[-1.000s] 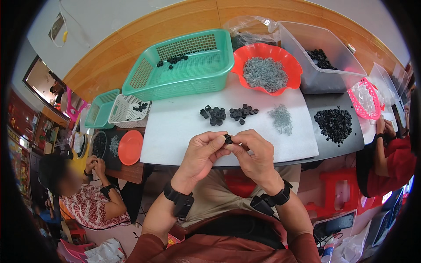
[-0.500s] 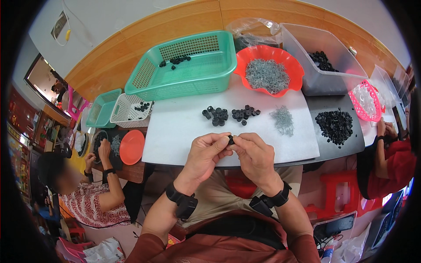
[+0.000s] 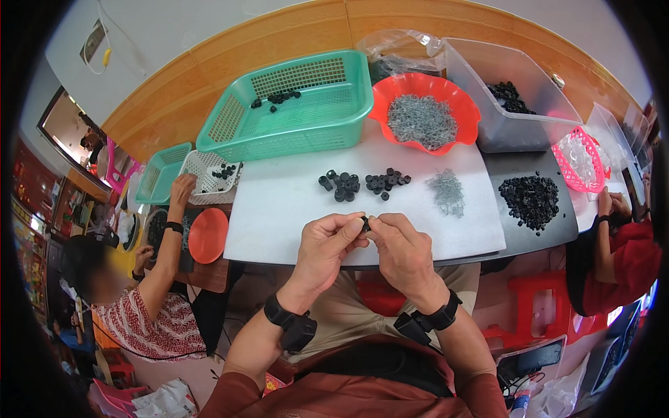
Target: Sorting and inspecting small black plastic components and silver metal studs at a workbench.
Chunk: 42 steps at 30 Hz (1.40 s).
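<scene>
Both my hands meet over the near edge of the white-topped table [image 3: 279, 230]. My left hand [image 3: 326, 247] pinches a small black plastic part [image 3: 364, 223] between thumb and fingers. From the other side, the closed fingertips of my right hand [image 3: 403, 245] grip the same part; much of it is hidden by my fingers. Just beyond lie a group of larger black cylindrical caps [image 3: 341, 185] and a group of smaller black knobs [image 3: 387, 181]. To their right is a loose pile of thin metal pieces, like screws or pins [image 3: 446, 192].
A green basket [image 3: 293, 144] holding some black parts stands at the back. Beside it are a red scalloped bowl [image 3: 474, 129] of metal pieces and a clear bin [image 3: 516, 139]. Black parts [image 3: 529, 202] are heaped on a dark board. Co-workers sit left [image 3: 157, 313] and right [image 3: 620, 265].
My hands keep their grip on the black part, with barely any movement. The co-worker at left has reached one hand forward to the white basket.
</scene>
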### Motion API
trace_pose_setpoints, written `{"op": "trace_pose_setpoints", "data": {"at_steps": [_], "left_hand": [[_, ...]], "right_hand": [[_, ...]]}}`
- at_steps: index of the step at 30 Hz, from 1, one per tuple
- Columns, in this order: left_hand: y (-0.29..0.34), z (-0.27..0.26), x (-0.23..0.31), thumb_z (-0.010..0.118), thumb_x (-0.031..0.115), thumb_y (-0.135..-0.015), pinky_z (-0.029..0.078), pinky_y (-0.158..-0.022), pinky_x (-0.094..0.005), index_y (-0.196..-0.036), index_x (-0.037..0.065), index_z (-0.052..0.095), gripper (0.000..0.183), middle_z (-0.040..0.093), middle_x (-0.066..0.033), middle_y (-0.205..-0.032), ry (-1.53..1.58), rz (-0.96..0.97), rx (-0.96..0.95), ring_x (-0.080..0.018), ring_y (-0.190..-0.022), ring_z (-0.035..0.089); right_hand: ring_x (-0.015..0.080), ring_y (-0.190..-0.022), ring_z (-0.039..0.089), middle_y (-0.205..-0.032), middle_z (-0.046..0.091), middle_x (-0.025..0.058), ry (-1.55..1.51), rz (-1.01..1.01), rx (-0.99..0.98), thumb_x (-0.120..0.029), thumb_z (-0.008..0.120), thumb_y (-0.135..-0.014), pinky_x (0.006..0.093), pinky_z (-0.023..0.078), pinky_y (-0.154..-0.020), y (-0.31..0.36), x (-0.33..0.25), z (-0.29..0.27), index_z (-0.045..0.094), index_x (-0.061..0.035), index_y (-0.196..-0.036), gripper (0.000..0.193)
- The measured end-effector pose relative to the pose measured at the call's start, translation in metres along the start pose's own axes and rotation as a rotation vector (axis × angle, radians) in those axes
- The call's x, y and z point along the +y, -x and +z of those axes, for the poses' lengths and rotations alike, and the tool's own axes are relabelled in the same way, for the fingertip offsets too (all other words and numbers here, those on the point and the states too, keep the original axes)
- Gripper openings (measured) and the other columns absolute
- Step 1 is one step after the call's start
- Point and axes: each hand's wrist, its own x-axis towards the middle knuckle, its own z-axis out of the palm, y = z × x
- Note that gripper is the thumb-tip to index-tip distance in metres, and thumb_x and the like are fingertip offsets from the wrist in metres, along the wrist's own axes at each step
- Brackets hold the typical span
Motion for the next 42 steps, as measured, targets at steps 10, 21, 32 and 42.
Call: {"op": "trace_pose_setpoints", "data": {"at_steps": [10,21,32,42], "left_hand": [[0.001,0.003,-0.004,0.071,0.012,-0.097,0.059,-0.078,-0.0259,-0.115,-0.005,0.070,0.025,0.074,-0.0097,-0.099,-0.085,0.050,0.011,-0.0131,-0.081,0.069],[0.001,0.002,-0.005,0.070,0.011,-0.097,0.059,-0.077,-0.0272,-0.111,-0.003,0.072,0.020,0.074,-0.0096,-0.100,-0.135,0.062,-0.045,-0.0139,-0.083,0.070],[-0.001,0.001,-0.005,0.071,0.012,-0.097,0.055,-0.075,-0.0270,-0.109,-0.003,0.072,0.020,0.074,-0.0091,-0.101,-0.172,0.064,-0.071,-0.0123,-0.081,0.065],[0.000,0.000,-0.001,0.070,0.008,-0.097,0.055,-0.073,-0.0250,-0.116,-0.002,0.062,0.024,0.072,-0.0098,-0.101,-0.046,0.043,-0.129,-0.0111,-0.081,0.065]], "right_hand": [[0.0276,-0.069,0.068,-0.099,0.064,0.0100,0.056,0.016,-0.040,0.008,0.069,-0.079,0.0359,0.056,-0.055,0.001,-0.002,-0.004,0.065,-0.0013,-0.111,0.033],[0.0316,-0.073,0.069,-0.095,0.066,0.0119,-0.134,0.103,-0.039,0.005,0.072,-0.084,0.0383,0.056,-0.059,-0.001,0.001,-0.009,0.064,-0.0018,-0.107,0.025],[0.0327,-0.074,0.068,-0.094,0.065,0.0103,-0.097,0.124,-0.054,0.001,0.073,-0.084,0.0396,0.055,-0.059,0.001,0.003,-0.006,0.061,-0.0049,-0.103,0.023],[0.0222,-0.070,0.066,-0.098,0.064,0.0113,-0.343,0.246,-0.104,-0.003,0.078,-0.083,0.0334,0.054,-0.058,-0.005,0.002,-0.013,0.067,-0.0054,-0.117,0.036]]}}
